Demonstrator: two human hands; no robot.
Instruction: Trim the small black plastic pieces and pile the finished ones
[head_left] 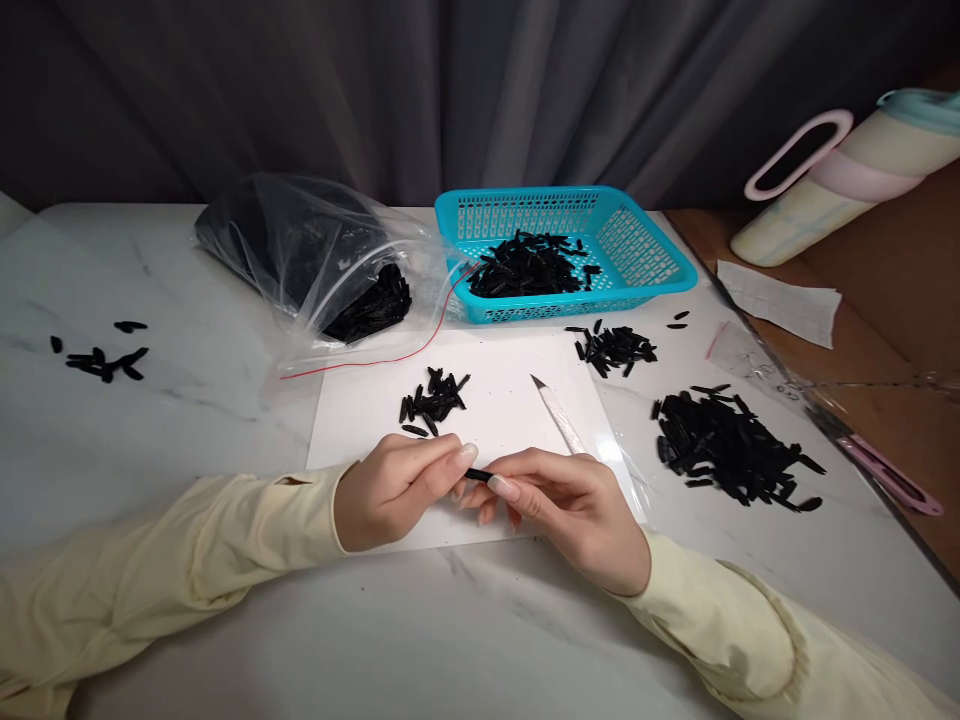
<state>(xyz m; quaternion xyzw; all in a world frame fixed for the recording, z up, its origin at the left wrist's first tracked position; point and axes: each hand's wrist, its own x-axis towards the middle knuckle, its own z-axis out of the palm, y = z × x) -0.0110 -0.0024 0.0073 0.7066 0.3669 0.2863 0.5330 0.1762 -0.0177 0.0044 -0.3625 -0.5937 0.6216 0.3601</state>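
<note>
My left hand [397, 488] and my right hand [570, 505] meet over a white sheet [495, 400] near the table's front. Between their fingertips they pinch one small black piece [478, 475]. My right hand also holds a white craft knife [559, 415], whose blade points away toward the basket. A small pile of black pieces [433, 400] lies on the sheet just beyond my left hand.
A turquoise basket [660, 270] with black pieces stands at the back. An open clear bag [315, 260] of pieces lies to its left. More piles lie at right [731, 450], near the basket [615, 348] and far left [101, 360]. A pastel bottle [847, 175] lies at right.
</note>
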